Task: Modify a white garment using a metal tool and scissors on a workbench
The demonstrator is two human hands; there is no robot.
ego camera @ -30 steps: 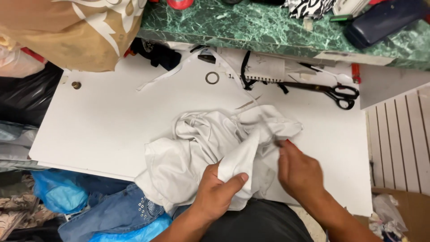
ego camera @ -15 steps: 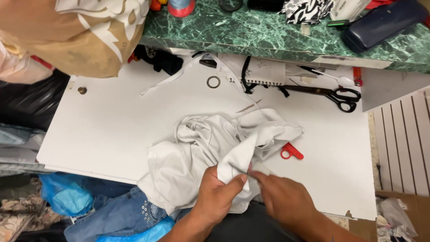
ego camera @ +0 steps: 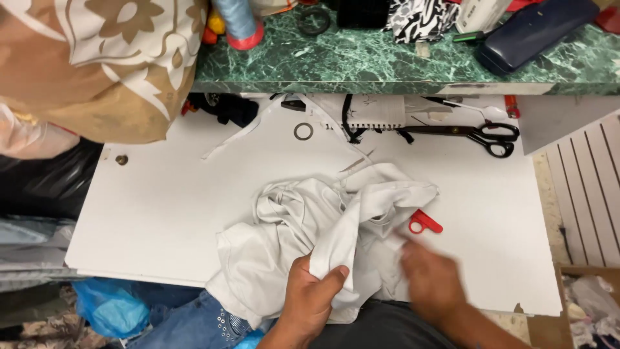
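Hands: left (ego camera: 314,298) grips one white garment (ego camera: 303,239), right (ego camera: 431,279) blurred, grip unclear, near one red tool (ego camera: 424,223)

White worktable (ego camera: 161,213) below a green marble shelf (ego camera: 361,61).

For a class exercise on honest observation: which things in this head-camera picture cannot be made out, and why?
- Right hand: motion-blurred; its grip is unreadable.
- Red tool: one end hidden under the white garment.
- Left hand: fingertips buried in the cloth.
- Patterned fabric: cut off by the top-left edge.
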